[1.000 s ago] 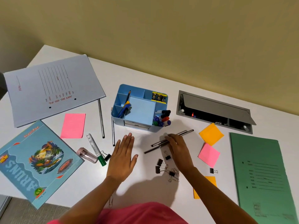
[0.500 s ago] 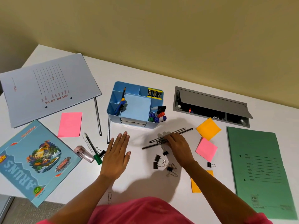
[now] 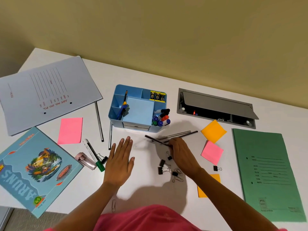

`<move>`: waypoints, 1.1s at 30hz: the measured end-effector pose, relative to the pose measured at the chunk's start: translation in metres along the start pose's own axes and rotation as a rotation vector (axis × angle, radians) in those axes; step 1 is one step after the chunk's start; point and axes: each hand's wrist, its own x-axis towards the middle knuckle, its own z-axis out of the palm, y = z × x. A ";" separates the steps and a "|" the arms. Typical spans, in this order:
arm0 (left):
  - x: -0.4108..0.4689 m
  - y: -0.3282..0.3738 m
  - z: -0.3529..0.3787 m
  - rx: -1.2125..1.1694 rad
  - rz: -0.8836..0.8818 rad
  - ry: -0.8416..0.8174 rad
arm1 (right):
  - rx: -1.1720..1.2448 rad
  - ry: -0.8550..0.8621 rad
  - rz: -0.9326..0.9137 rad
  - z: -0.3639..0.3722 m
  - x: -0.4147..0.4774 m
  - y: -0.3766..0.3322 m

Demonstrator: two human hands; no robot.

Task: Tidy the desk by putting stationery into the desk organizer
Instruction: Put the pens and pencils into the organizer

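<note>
A blue desk organizer stands mid-desk, holding a blue pen, markers and yellow-black clips. Just in front of it lie dark pencils. My right hand is closed on one dark pencil, whose far end points left and is tilted off the others. My left hand rests flat and open on the desk, left of the pencils. Black binder clips lie under my right wrist. Two more pencils and a green-capped marker lie to the left.
A grey folder and a blue notebook fill the left side; a green folder the right. Pink and orange sticky notes are scattered about. A grey cable hatch stands open behind. A paper clip lies near the front edge.
My right hand has closed on one pencil and swung it away from the other pencils, its tip now pointing left. My left hand has stayed flat.
</note>
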 end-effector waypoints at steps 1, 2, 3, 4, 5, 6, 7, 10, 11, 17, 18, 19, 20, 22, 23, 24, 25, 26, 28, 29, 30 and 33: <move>0.000 0.000 0.000 0.001 -0.003 0.003 | 0.055 0.031 -0.004 -0.005 0.001 -0.009; 0.000 0.001 0.000 0.001 -0.004 0.006 | 0.121 0.059 -0.002 -0.011 0.004 -0.019; 0.000 0.001 0.000 0.001 -0.006 0.007 | 0.199 0.086 0.014 -0.019 0.009 -0.031; 0.000 0.000 0.000 0.001 -0.010 0.008 | 0.274 0.127 0.037 -0.027 0.016 -0.044; 0.000 0.000 0.000 0.000 -0.015 0.010 | 0.344 0.184 0.059 -0.036 0.027 -0.057; 0.000 0.000 0.000 -0.002 -0.020 0.011 | 0.394 0.261 0.067 -0.045 0.039 -0.069; 0.000 0.000 0.000 -0.003 -0.024 0.012 | 0.402 0.362 0.059 -0.053 0.054 -0.079; 0.000 0.000 -0.001 -0.008 -0.031 0.007 | 0.440 0.561 0.123 -0.070 0.104 -0.104; 0.000 0.000 -0.001 -0.009 -0.034 0.002 | 0.480 0.570 0.172 -0.073 0.121 -0.109; 0.000 0.000 -0.003 -0.030 -0.046 -0.024 | 0.561 0.405 0.192 -0.057 0.194 -0.117; 0.000 0.000 -0.003 -0.035 -0.045 -0.026 | 0.543 0.322 0.220 -0.051 0.200 -0.116; 0.000 0.000 -0.003 -0.038 -0.046 -0.028 | 0.507 0.265 0.232 -0.044 0.205 -0.115; 0.000 0.000 -0.003 -0.042 -0.047 -0.029 | 0.477 0.218 0.234 -0.039 0.209 -0.114; 0.000 0.000 -0.003 -0.052 -0.055 -0.030 | 0.459 0.144 0.268 -0.031 0.213 -0.113; 0.000 0.000 -0.003 -0.052 -0.057 -0.032 | 0.447 0.115 0.296 -0.028 0.215 -0.113; 0.000 0.000 -0.003 -0.052 -0.057 -0.034 | 0.425 0.090 0.329 -0.026 0.216 -0.112; 0.000 0.000 -0.003 -0.055 -0.057 -0.033 | 0.395 0.068 0.354 -0.024 0.216 -0.112; 0.000 0.000 -0.003 -0.058 -0.058 -0.033 | 0.367 0.054 0.370 -0.024 0.216 -0.112; 0.000 0.000 -0.003 -0.054 -0.061 -0.038 | 0.342 0.054 0.369 -0.024 0.214 -0.112; 0.000 0.000 -0.003 -0.053 -0.060 -0.038 | 0.356 0.069 0.354 -0.026 0.212 -0.112; 0.000 0.000 -0.003 -0.054 -0.057 -0.034 | 0.384 0.100 0.341 -0.029 0.210 -0.112; 0.001 0.000 -0.003 -0.059 -0.051 -0.023 | 0.381 0.302 0.255 -0.049 0.197 -0.116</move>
